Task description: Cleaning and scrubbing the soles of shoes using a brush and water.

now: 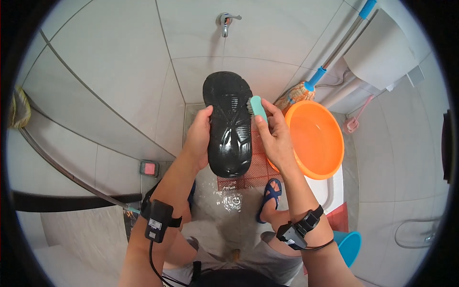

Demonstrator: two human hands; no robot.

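Note:
A wet black slipper (pixel 229 125) is held up in front of me with its sole towards my face. My left hand (pixel 199 138) grips its left edge, the thumb resting on the rim of the sole. Between the thumb and fingers of my right hand (pixel 276 134) is a small mint-green scrubbing brush (pixel 257 107). The brush's bristles touch the slipper's right edge. Beyond the slipper, a chrome wall tap (pixel 225 24) lets a thin stream of water run down; the slipper hides its lower part.
An orange plastic basin (pixel 315 140) leans at my right, near a mop (pixel 297 94). A red mat (pixel 259 161) lies on the wet floor (pixel 208 204). To the left sits a soap dish (pixel 149 168) with pink soap. A blue bucket (pixel 349 247) stands at lower right.

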